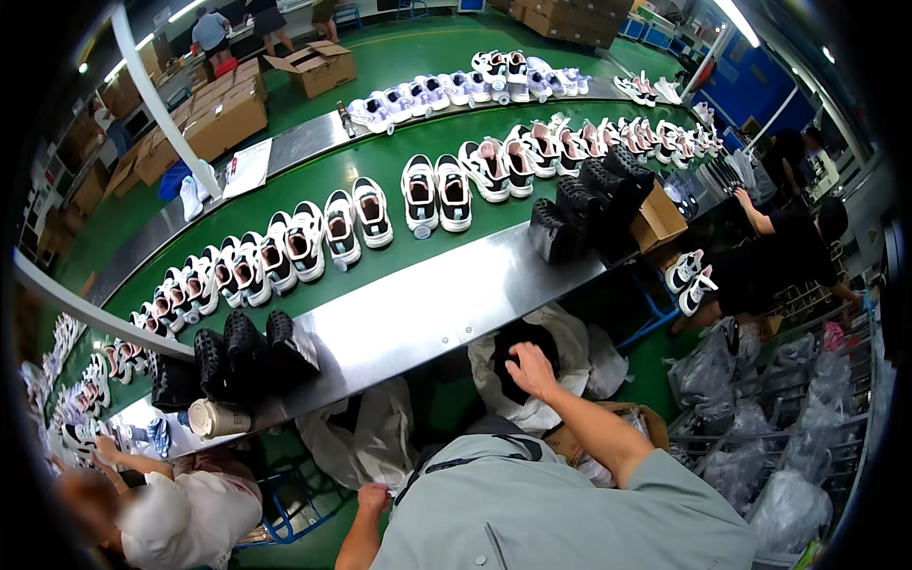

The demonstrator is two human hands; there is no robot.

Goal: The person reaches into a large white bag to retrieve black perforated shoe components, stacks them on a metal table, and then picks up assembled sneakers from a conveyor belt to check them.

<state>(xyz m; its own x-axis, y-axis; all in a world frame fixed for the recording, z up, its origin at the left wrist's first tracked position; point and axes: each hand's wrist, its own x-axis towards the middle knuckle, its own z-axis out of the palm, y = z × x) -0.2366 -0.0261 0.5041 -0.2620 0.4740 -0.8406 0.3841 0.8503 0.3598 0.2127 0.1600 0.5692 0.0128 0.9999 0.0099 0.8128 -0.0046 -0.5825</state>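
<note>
My right hand reaches over a white sack below the bench edge. Its fingers are apart and hold nothing I can see. Dark contents show in the sack's mouth, too dim to name. My left hand is low at my side, by the lower edge of a second white sack. Its fingers are curled; what they hold, if anything, is hidden. On the steel bench before me, black chunky-soled footwear stands at the left, and more black footwear at the right.
Behind the bench, a green conveyor carries a long row of black-and-white sneakers. Lilac shoes line a farther ledge. A co-worker sits left; another person works right, near racks of plastic-wrapped items. A cardboard box sits on the bench.
</note>
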